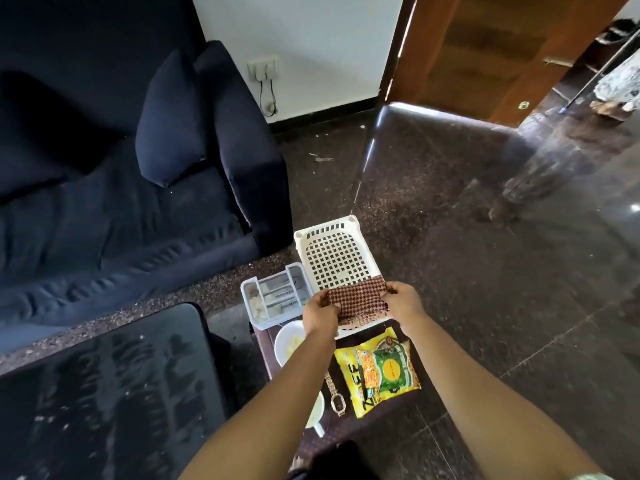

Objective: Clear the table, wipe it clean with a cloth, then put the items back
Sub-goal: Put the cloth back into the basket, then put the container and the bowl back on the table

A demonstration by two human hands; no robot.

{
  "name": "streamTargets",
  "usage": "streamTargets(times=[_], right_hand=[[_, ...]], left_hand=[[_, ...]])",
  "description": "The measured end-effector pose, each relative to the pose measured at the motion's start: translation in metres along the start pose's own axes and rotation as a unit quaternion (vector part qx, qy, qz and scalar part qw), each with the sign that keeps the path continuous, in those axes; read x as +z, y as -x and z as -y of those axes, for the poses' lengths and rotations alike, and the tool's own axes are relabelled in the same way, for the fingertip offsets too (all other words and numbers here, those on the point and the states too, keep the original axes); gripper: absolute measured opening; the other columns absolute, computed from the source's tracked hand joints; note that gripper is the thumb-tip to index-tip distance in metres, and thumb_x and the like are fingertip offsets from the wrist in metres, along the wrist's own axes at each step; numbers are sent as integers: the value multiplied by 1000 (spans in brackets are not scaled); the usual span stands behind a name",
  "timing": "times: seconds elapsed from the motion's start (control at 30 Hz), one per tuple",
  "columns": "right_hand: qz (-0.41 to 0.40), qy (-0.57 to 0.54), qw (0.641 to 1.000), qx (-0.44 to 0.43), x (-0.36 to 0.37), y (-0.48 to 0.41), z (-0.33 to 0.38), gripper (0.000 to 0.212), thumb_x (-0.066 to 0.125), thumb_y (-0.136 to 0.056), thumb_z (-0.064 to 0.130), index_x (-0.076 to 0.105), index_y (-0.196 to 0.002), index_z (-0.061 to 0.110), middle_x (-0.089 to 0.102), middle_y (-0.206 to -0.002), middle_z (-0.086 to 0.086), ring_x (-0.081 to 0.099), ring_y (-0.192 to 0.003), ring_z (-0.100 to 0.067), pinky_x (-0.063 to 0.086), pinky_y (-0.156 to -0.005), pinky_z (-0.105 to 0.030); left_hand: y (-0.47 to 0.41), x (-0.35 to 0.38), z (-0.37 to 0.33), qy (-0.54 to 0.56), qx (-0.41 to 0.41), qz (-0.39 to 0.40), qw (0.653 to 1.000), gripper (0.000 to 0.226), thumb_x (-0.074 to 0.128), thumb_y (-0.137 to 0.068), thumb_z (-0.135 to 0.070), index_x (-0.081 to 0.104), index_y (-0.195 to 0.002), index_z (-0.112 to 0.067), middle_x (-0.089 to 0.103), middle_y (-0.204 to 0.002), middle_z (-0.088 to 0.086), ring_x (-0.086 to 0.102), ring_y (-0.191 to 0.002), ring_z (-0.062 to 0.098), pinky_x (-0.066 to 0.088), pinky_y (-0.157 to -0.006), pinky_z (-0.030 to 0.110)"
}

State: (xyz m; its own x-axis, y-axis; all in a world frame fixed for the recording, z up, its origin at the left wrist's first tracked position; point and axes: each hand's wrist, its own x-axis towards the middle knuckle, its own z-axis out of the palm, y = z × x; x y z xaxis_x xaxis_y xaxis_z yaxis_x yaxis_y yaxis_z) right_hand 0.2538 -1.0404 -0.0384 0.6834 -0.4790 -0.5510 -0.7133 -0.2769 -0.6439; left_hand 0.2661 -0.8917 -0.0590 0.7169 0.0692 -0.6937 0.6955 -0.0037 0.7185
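Gripping a brown-and-cream checked cloth (356,301) by its two side edges, the left hand (320,311) and the right hand (403,303) have their fingers closed on the fabric and hold it stretched between them. The cloth hangs over the near end of a white perforated plastic basket (334,256), which rests on a small dark table (265,344). Just left of the basket sits a clear compartmented organiser tray (273,294); what it holds is too blurred to tell. Below the left wrist a white bowl (287,341) shows, partly hidden by the forearm. Nearer the person lie a yellow and green snack packet (379,370) and a gold wristwatch (335,398). A white cup (317,412), probably, peeks from beneath the left arm. To the left stand a black glass-topped table (114,386) and a dark blue sofa (104,209).
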Motion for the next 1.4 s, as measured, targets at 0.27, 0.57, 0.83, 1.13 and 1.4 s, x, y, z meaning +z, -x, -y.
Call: streamTargets(times=[0.27, 0.57, 0.83, 1.13, 1.4], right_hand=[[1, 367, 895, -253, 19, -47, -17, 39, 48, -93, 5, 50, -132, 9, 49, -136, -10, 48, -124, -25, 40, -102, -34], [151, 622, 740, -207, 14, -54, -52, 62, 11, -99, 54, 3, -152, 23, -4, -160, 5, -10, -146, -12, -11, -114, -52], [16, 337, 896, -288, 14, -24, 7, 27, 50, -96, 32, 65, -115, 18, 71, -101, -5, 65, -88, -20, 50, -86, -33], [201, 416, 835, -299, 82, -1, -12, 36, 60, -90, 24, 58, -125, 18, 64, -121, -3, 58, -112, -22, 49, -90, -34], [145, 452, 827, -302, 117, -17, -15, 25, 59, -91, 19, 62, -115, 14, 67, -108, -5, 63, -101, -25, 52, -76, -34]], left_hand=[[-28, 34, 21, -539, 206, 35, 816, 65, 44, -89, 1, 22, -150, -12, 21, -157, 5, 28, -141, 22, 26, -115, 33], [-26, 43, 33, -757, 131, 115, 630, 55, 18, -101, -29, 11, -151, -7, 7, -160, 8, 7, -147, 20, -7, -117, 41], [20, 19, 5, -633, 276, -13, 724, 61, 36, -99, -28, 9, -152, -16, 55, -133, 14, 47, -128, 26, -3, -119, 41], [-10, -89, -31, -664, 208, -51, 716, 107, 62, -80, -57, -8, -151, -19, -14, -159, 10, -14, -146, 26, -3, -118, 42], [-65, -105, -41, -731, 190, 9, 655, 123, 78, -64, -55, 0, -152, -17, 16, -153, 9, 15, -141, 30, 30, -112, 45]])
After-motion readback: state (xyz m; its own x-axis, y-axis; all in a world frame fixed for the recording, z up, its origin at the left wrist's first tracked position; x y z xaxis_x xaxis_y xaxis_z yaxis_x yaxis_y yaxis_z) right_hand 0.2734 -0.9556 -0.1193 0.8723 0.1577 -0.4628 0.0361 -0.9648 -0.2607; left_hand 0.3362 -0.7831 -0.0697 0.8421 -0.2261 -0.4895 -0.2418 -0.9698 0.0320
